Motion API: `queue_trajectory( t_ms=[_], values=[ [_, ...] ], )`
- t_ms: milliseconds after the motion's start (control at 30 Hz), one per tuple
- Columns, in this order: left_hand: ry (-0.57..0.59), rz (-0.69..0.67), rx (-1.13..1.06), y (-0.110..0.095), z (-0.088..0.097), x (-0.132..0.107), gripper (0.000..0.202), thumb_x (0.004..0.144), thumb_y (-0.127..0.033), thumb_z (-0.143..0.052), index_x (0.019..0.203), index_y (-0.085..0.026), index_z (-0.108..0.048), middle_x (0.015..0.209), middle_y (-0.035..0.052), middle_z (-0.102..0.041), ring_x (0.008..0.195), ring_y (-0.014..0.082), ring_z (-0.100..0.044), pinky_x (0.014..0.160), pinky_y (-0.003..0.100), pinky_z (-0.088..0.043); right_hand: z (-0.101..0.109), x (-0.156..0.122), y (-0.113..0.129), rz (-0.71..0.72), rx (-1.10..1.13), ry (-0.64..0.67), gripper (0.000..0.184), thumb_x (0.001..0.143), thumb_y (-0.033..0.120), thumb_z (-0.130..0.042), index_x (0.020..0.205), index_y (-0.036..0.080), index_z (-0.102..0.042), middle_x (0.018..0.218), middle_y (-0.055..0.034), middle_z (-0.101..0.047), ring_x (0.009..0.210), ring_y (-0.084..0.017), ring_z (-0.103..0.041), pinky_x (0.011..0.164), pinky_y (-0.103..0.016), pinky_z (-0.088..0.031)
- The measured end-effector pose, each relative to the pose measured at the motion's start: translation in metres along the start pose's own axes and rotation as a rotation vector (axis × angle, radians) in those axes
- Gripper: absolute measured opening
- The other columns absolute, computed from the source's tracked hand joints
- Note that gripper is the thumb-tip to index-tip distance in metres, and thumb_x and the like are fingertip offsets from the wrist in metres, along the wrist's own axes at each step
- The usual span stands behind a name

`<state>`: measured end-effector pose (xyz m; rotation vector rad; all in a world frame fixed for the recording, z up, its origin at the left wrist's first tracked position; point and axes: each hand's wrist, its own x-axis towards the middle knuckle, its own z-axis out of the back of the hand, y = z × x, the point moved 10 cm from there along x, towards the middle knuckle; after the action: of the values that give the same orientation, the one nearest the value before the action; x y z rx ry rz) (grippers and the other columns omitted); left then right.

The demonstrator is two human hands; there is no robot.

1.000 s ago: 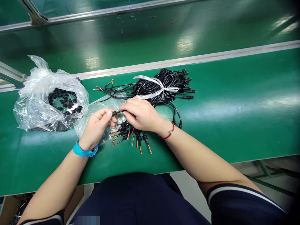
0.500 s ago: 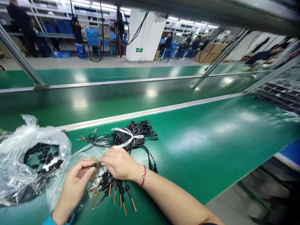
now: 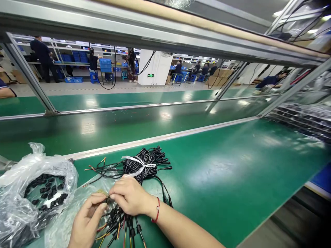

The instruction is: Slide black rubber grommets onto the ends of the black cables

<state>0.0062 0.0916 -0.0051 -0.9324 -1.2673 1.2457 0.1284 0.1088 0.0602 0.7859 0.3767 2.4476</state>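
My left hand (image 3: 86,218) pinches a small black part (image 3: 107,199) between thumb and fingertips. Just to its right, my right hand (image 3: 131,194), with a red string bracelet (image 3: 157,210) on the wrist, is closed at the fingertips against that part; what it grips is too small to make out. Behind the hands lies a bundle of black cables (image 3: 144,175) bound with a white tie (image 3: 142,166). Beneath and in front of them, several cable ends (image 3: 132,231) fan out with bare red and yellow wires. A thin clear plastic bag (image 3: 62,220) lies under my left hand.
An open clear bag (image 3: 15,193) of small black parts (image 3: 45,189) stands at the left. The green bench (image 3: 219,179) has a pale raised strip (image 3: 155,139) behind. Metal frame posts (image 3: 31,75) and an overhead beam (image 3: 165,41) cross the view. People sit and stand farther off.
The camera has tilted up, so the bench and hands appear lower and the overhead beam shows more. Both hands stay together at the small black part, with little movement.
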Motion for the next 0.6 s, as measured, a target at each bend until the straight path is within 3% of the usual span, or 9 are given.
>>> queue_trajectory(
  t_ms=[167, 300, 433, 600],
  values=[
    [-0.066, 0.237, -0.122, 0.022, 0.003, -0.002, 0.049, 0.057, -0.059, -0.076, 0.076, -0.015, -0.067, 0.051, 0.0012, -0.06, 0.046, 0.0153, -0.057, 0.045, 0.024, -0.051, -0.002, -0.002, 0.001, 0.006, -0.027, -0.071, 0.014, 0.084, 0.023, -0.05, 0.079, 0.018, -0.063, 0.072, 0.001, -0.068, 0.066, -0.011, -0.06, 0.064, -0.025, -0.038],
    [-0.048, 0.291, -0.186, 0.036, 0.002, -0.001, 0.046, 0.057, -0.054, -0.079, 0.078, -0.015, -0.068, 0.056, 0.0008, -0.061, 0.049, 0.0142, -0.057, 0.049, 0.024, -0.052, -0.006, -0.003, -0.001, 0.002, -0.037, -0.097, 0.011, 0.08, 0.023, -0.052, 0.078, 0.018, -0.062, 0.069, 0.0017, -0.067, 0.063, -0.011, -0.059, 0.063, -0.026, -0.036],
    [-0.023, 0.247, -0.205, 0.037, 0.002, 0.002, 0.04, 0.057, -0.048, -0.081, 0.08, -0.016, -0.071, 0.078, 0.0068, -0.07, 0.066, 0.0191, -0.065, 0.063, 0.027, -0.058, -0.007, -0.003, -0.003, 0.0, -0.009, -0.07, 0.009, 0.078, 0.021, -0.055, 0.077, 0.018, -0.063, 0.069, 0.0016, -0.067, 0.063, -0.011, -0.058, 0.062, -0.024, -0.036],
    [0.077, 0.088, -0.186, 0.012, -0.009, 0.004, 0.031, 0.062, -0.046, -0.079, 0.075, -0.018, -0.073, 0.08, 0.0081, -0.07, 0.073, 0.0212, -0.066, 0.064, 0.026, -0.058, -0.01, -0.003, -0.006, -0.044, 0.023, 0.022, 0.007, 0.077, 0.017, -0.06, 0.077, 0.017, -0.066, 0.071, 0.0011, -0.069, 0.067, -0.01, -0.06, 0.067, -0.022, -0.039]
  ],
)
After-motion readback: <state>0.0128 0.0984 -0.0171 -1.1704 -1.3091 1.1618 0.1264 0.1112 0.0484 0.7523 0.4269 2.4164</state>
